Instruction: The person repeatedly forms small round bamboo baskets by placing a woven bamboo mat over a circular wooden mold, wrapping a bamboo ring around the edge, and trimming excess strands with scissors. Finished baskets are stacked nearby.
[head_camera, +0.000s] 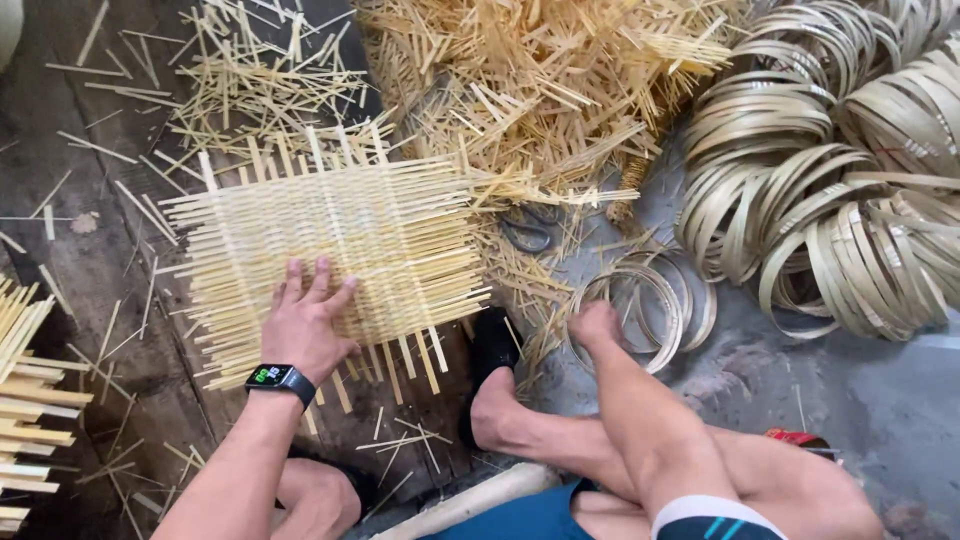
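Nearest, the left hand (305, 325) lies flat, fingers spread, pressing the woven mat (330, 255)'s near edge. Right of it, the right hand (595, 325) is curled among loose rings (645, 305); its grip is unclear. Uneven pressure might shift the unbound strips toward the far pile (540, 80).

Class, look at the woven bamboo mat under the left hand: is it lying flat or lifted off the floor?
Flat. The woven mat lies spread on the floor, with the left hand pressed palm-down on its near edge.

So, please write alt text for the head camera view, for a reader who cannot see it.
A person's left hand presses flat on a woven bamboo mat on the floor, while the right hand reaches into loose bamboo strips. Coiled bamboo rings lie at right.
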